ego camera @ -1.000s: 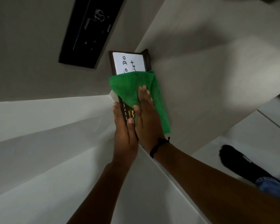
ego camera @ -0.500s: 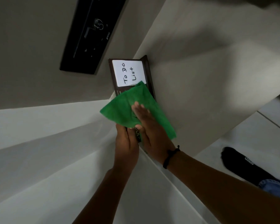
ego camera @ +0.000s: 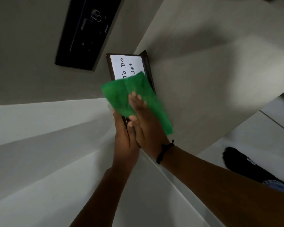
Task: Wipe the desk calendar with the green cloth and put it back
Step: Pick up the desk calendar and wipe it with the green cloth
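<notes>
The desk calendar (ego camera: 126, 65) is a dark brown stand with a white sheet reading "To Do List". It is held up in the middle of the view. My left hand (ego camera: 124, 138) grips its near end from below. My right hand (ego camera: 143, 122) lies flat on the green cloth (ego camera: 121, 94) and presses it against the calendar's face. The cloth covers the lower half of the calendar and the bottom of the white sheet. A black band sits on my right wrist.
A black wall panel (ego camera: 87, 30) hangs at the upper left. Pale beige walls (ego camera: 203, 79) and a white ledge (ego camera: 39, 128) surround my hands. A foot in a black sock (ego camera: 241, 163) stands on the tiled floor at the lower right.
The cloth and my right hand slid down off the white sheet, then back up onto its lower edge. My left hand kept its hold on the calendar.
</notes>
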